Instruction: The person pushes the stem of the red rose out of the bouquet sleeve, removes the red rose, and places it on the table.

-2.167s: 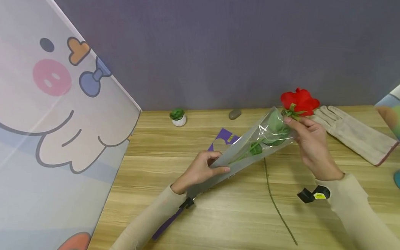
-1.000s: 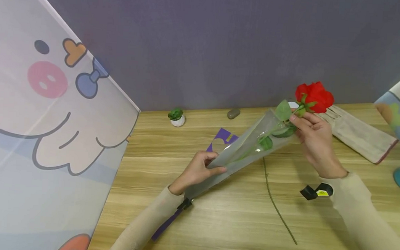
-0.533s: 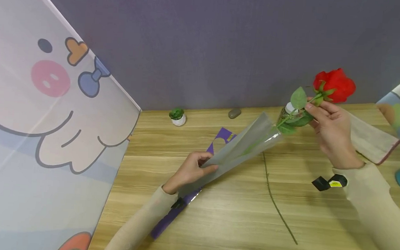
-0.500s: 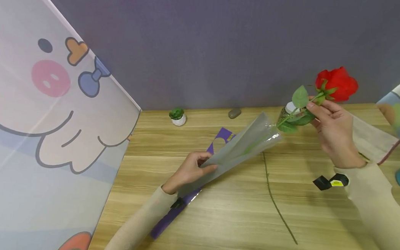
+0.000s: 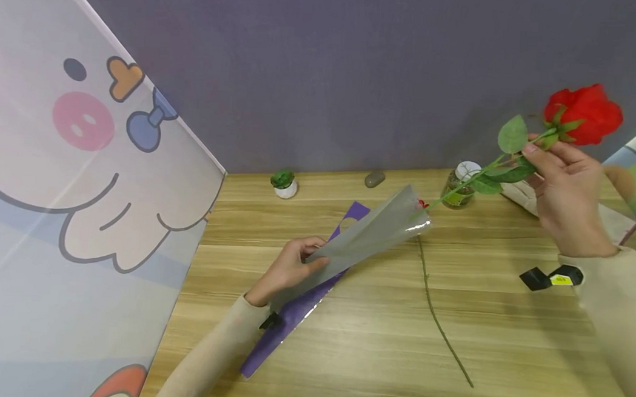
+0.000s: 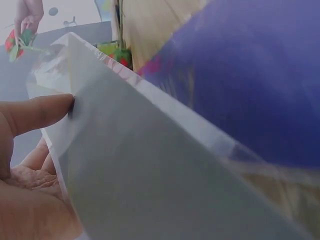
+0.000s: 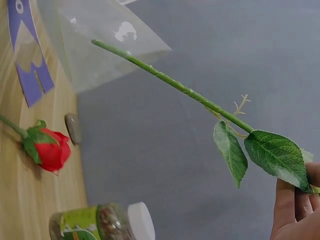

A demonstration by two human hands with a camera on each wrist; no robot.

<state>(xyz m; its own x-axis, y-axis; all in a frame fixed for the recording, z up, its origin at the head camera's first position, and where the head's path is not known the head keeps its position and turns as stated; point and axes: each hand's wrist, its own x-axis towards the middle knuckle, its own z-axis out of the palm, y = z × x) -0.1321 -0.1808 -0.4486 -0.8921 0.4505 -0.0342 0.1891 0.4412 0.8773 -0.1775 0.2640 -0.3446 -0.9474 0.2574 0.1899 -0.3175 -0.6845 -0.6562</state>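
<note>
While hands work, jar stands behind sleeve.

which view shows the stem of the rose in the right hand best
The right wrist view: the rose stem runs bare across the frame, its tip just at the mouth of the clear sleeve. The head view shows the stem thin and small; the left wrist view gives only a tiny blur of it.

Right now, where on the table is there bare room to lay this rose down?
Bare wood lies in front, between the loose stem and the right sleeve. A smaller patch sits between the screen and the purple sheet. The back right is crowded: jar, glove, and the right hand holding the rose.
</note>
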